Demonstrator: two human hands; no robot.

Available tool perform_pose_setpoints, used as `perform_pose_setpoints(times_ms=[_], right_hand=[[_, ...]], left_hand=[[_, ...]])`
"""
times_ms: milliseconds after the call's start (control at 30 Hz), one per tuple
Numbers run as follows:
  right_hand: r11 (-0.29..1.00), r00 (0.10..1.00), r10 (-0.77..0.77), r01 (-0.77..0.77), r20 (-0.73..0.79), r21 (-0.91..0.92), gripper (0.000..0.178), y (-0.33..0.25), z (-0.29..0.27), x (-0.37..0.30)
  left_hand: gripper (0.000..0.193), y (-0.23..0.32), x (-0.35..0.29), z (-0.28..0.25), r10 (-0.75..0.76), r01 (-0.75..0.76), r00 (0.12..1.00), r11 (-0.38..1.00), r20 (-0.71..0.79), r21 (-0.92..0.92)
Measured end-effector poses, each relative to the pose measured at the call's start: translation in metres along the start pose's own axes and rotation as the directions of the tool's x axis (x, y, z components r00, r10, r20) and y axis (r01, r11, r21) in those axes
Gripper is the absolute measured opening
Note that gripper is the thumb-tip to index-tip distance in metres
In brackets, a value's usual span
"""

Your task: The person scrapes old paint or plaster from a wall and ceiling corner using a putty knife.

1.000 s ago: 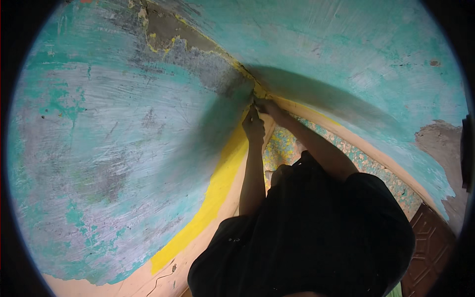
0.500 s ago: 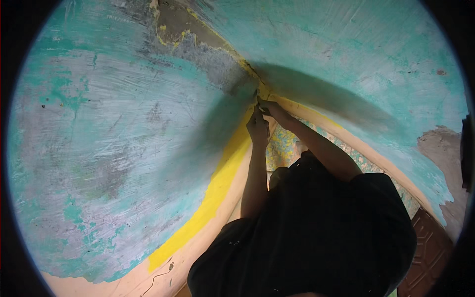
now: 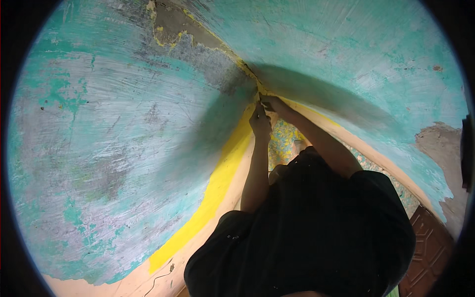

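A: Where are the hands?
B: Left hand [image 3: 259, 121] and right hand [image 3: 273, 104] meet at the wall corner [image 3: 250, 74], fingers curled round a small dark tool [image 3: 261, 98], barely visible.
A: And around them?
B: Scraped turquoise wall [image 3: 114, 138]; yellow band [image 3: 217, 183] below.

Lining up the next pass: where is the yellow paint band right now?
In the head view, the yellow band runs along the left wall's foot, left of the left hand, up toward the corner.

Both hands [image 3: 264, 115] meet at the corner [image 3: 247, 74] — scraped turquoise walls [image 3: 114, 148].
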State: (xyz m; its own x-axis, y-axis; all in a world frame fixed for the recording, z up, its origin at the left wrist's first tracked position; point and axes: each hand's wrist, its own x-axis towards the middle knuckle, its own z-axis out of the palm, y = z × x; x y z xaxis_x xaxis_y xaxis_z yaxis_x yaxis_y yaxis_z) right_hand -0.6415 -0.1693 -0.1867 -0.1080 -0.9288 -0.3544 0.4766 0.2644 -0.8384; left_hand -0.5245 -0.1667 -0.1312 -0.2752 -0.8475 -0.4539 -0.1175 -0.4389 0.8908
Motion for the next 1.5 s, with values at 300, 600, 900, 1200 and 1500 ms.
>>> perform_pose_setpoints(times_ms=[300,600,900,1200,1500], right_hand=[[0.996,0.997,0.079,-0.08,0.021,0.035,0.033,-0.011,0.041,-0.036],[0.966,0.992,0.122,-0.123,0.019,0.229,0.024,0.01,0.026,-0.014],[0.99,0.991,0.127,-0.129,0.04,0.05,0.027,-0.002,-0.002,-0.003],[0.974,0.992,0.06,-0.034,-0.112,0.222,0.036,-0.015,0.038,-0.047],[0.914,0.925,-0.304,0.214,-0.229,-0.345,0.036,0.023,0.033,-0.033]], left_hand=[[0.036,0.012,-0.022,-0.025,0.06,-0.054,0.997,0.993,-0.054,0.103],[0.039,-0.02,0.0,-0.021,0.185,-0.168,0.98,0.966,-0.072,0.198],[0.041,-0.011,0.017,0.001,0.052,-0.043,0.996,0.991,-0.071,0.127],[0.047,-0.009,0.007,-0.043,-0.265,0.272,0.947,0.962,0.183,-0.017],[0.056,-0.032,0.02,-0.034,-0.143,0.133,0.98,0.988,0.135,0.081]])
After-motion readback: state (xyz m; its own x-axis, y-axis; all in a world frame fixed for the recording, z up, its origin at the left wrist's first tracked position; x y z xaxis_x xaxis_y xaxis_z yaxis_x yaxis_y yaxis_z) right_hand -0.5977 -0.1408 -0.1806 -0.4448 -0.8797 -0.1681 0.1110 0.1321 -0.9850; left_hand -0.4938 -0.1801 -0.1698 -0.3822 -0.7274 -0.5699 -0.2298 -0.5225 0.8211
